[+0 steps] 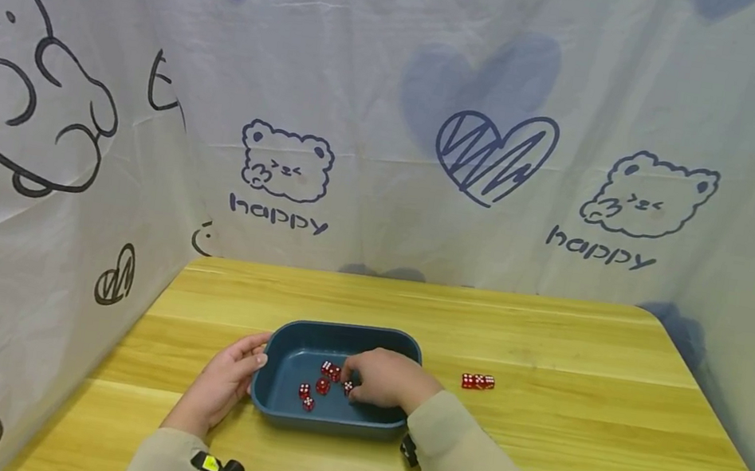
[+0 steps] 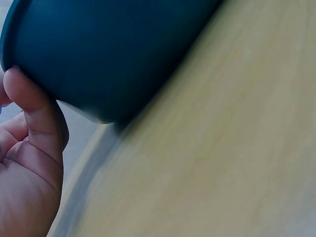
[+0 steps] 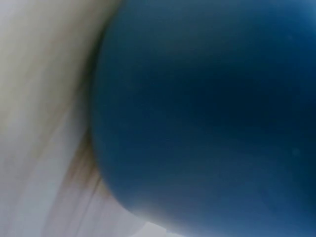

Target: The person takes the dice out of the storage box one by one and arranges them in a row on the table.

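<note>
A dark blue rectangular bin (image 1: pixel 329 427) sits on the table with several red dice (image 1: pixel 323 386) with white pips on its floor. At its left end, my left hand (image 1: pixel 225 379) holds the wall, thumb against the rim. The left wrist view shows the thumb (image 2: pixel 37 106) near the bin's (image 2: pixel 113 59) edge. My right hand (image 1: pixel 386 380) reaches inside over the right wall, with thumb and index finger pinching a red die (image 1: pixel 348 386) low in the bin. In the right wrist view the bin's outer wall (image 3: pixel 197 123) hides the fingers.
To the right of the bin, a short row of red dice (image 1: pixel 478 382) stands on the yellow wood-grain table (image 1: pixel 571 456). A white printed curtain (image 1: pixel 370 186) hangs behind the table and along both sides.
</note>
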Motion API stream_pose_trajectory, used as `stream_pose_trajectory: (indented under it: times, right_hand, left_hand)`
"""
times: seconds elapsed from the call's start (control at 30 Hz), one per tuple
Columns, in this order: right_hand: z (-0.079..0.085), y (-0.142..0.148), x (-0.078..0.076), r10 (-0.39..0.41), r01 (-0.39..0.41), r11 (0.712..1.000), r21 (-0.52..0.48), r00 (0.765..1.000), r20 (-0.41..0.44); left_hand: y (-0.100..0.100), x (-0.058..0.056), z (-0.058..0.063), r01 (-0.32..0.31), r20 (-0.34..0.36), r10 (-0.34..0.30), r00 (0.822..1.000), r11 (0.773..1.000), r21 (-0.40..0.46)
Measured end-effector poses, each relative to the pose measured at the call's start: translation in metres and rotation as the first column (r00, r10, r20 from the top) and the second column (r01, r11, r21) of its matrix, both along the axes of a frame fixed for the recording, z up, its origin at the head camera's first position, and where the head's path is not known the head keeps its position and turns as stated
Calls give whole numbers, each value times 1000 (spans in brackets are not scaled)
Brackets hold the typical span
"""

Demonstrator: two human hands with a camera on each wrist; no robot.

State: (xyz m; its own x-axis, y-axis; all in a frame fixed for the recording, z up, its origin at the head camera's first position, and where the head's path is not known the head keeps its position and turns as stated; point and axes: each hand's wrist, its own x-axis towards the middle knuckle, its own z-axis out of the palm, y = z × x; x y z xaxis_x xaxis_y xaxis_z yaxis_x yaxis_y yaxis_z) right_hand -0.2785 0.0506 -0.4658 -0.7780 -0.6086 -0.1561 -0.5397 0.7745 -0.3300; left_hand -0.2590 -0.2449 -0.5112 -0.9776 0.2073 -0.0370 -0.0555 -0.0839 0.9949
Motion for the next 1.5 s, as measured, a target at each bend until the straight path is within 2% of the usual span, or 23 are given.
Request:
stream_pose_trajectory:
  times: [0.8,1.13,1.5]
  right_hand:
    - [-3,1,1,33,-33,999,6,999,-30]
    - [-2,3,2,49,-50,998,-24,998,-42]
    - [2,3,3,41,-44,997,-63,998,-50]
  left_hand:
    - [0,-2,1,-9,-1,9,1000,1000,-2]
    - [2,-2,1,-28,20,28,999,999,-15]
    - [2,1,1,-30,11,30,999,1000,-9]
